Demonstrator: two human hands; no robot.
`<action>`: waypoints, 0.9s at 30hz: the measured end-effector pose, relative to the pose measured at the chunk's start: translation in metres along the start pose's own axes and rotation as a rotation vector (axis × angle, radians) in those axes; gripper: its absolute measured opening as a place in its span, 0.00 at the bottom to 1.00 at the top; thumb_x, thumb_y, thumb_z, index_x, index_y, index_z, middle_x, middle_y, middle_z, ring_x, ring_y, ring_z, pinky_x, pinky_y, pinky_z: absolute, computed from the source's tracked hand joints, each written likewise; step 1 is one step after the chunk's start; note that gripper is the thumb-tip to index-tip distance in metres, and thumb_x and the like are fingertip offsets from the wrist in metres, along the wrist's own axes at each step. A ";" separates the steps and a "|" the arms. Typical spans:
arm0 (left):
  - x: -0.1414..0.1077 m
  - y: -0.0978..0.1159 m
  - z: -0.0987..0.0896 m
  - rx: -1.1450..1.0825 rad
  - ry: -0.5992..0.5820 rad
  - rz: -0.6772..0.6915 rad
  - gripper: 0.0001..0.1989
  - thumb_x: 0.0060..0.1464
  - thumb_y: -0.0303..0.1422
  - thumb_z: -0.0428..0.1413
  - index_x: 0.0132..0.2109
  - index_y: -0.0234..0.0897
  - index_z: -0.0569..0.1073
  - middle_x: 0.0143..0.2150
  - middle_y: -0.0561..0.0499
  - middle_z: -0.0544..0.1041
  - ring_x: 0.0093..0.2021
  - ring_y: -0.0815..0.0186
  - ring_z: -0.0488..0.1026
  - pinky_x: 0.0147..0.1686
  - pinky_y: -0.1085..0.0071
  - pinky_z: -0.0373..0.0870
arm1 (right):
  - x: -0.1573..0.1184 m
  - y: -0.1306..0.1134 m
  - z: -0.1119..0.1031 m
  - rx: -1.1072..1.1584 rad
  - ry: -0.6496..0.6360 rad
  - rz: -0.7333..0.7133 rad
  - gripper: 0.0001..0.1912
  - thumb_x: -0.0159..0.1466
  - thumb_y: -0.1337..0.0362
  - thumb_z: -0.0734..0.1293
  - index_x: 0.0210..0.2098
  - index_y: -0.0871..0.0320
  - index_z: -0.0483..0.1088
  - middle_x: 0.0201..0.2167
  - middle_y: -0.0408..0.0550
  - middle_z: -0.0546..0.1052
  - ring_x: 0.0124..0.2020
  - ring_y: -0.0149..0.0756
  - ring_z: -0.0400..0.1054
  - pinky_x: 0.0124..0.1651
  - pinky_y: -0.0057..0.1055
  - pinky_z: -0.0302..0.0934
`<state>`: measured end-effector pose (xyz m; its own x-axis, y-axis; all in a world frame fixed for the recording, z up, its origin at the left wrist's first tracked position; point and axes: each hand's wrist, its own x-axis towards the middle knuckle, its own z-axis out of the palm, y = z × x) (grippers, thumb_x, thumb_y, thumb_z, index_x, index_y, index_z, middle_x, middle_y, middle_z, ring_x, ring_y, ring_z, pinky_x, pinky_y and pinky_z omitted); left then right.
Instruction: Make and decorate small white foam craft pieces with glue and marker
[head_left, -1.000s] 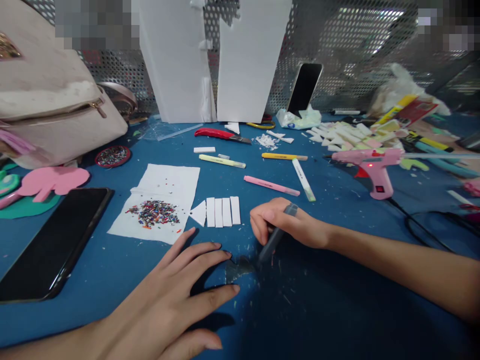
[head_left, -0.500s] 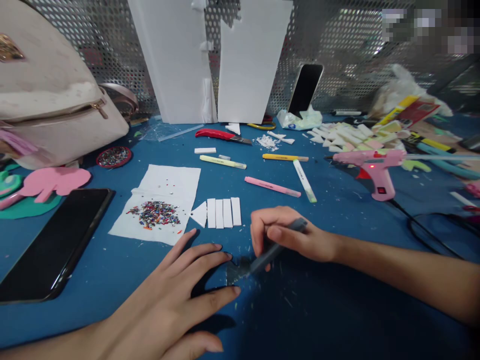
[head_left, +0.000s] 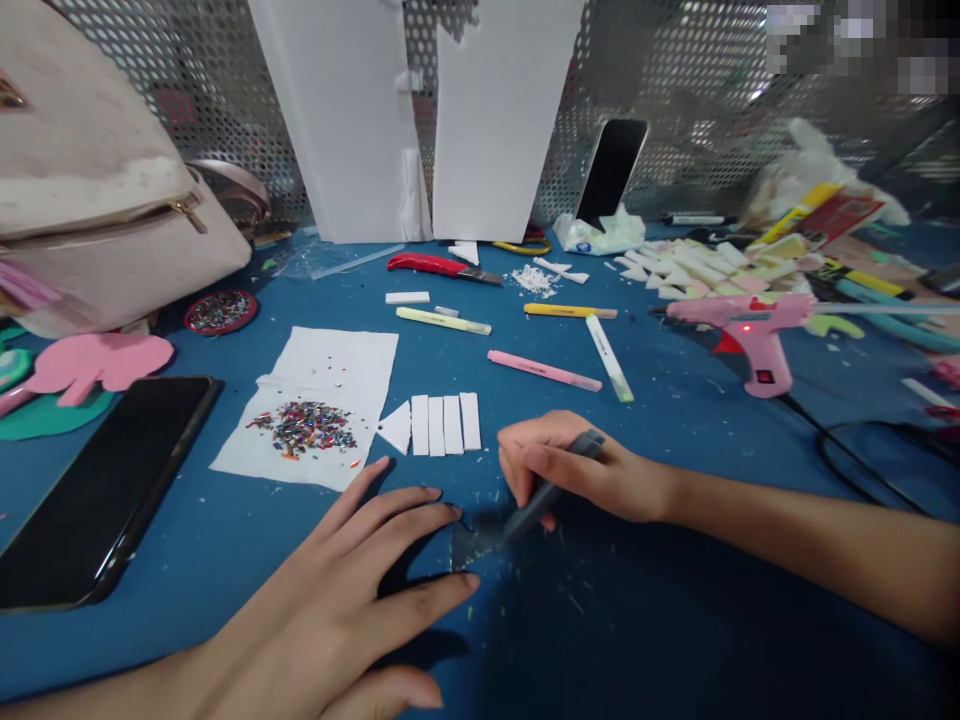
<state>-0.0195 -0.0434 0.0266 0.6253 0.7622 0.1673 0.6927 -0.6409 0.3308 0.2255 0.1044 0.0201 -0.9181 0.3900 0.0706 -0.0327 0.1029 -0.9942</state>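
My left hand [head_left: 367, 580] lies with its fingers spread on the blue table, nearest to a small dark patch [head_left: 474, 545] on the surface. Closed around a dark grey pen [head_left: 544, 500], my right hand [head_left: 574, 465] points the pen's tip down at that patch. Just beyond the hands lie several white strips [head_left: 451, 424] side by side, with a white triangular piece [head_left: 396, 428] at their left end. A white sheet [head_left: 360, 370] with a pile of colourful bits [head_left: 311, 428] is beyond my left fingertips.
Pink, yellow and white markers lie beyond the strips, with a red cutter [head_left: 427, 264] behind them. A pink glue gun [head_left: 750, 330] with its cable is at right. At left are a black phone [head_left: 112, 490] and a pale bag [head_left: 112, 200]. White boards [head_left: 502, 130] stand behind.
The pen in my right hand has shifted slightly and its tip stays by the dark patch. My left hand keeps its spread pose. The whole view has moved a little.
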 end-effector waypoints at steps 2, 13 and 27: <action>0.000 -0.001 -0.001 0.007 -0.033 0.024 0.25 0.66 0.53 0.46 0.64 0.52 0.68 0.64 0.47 0.69 0.67 0.51 0.62 0.68 0.39 0.45 | 0.000 0.000 0.000 -0.006 0.014 0.000 0.22 0.73 0.54 0.61 0.29 0.64 0.71 0.27 0.44 0.69 0.24 0.27 0.70 0.28 0.23 0.64; 0.002 -0.003 -0.006 0.038 -0.113 0.072 0.26 0.66 0.52 0.48 0.66 0.50 0.65 0.66 0.46 0.66 0.67 0.49 0.60 0.66 0.36 0.46 | 0.000 0.001 -0.001 -0.021 -0.026 0.008 0.26 0.74 0.53 0.58 0.27 0.64 0.70 0.25 0.44 0.69 0.22 0.25 0.67 0.26 0.22 0.61; -0.003 0.000 0.005 0.001 -0.024 -0.013 0.25 0.68 0.53 0.41 0.65 0.55 0.66 0.66 0.50 0.65 0.69 0.54 0.57 0.69 0.41 0.41 | 0.002 0.001 -0.001 -0.024 -0.018 -0.001 0.27 0.74 0.53 0.57 0.27 0.65 0.70 0.26 0.44 0.69 0.22 0.24 0.67 0.26 0.22 0.62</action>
<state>-0.0195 -0.0464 0.0218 0.6247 0.7681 0.1410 0.7012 -0.6311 0.3317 0.2244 0.1060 0.0192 -0.9252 0.3730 0.0700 -0.0246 0.1252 -0.9918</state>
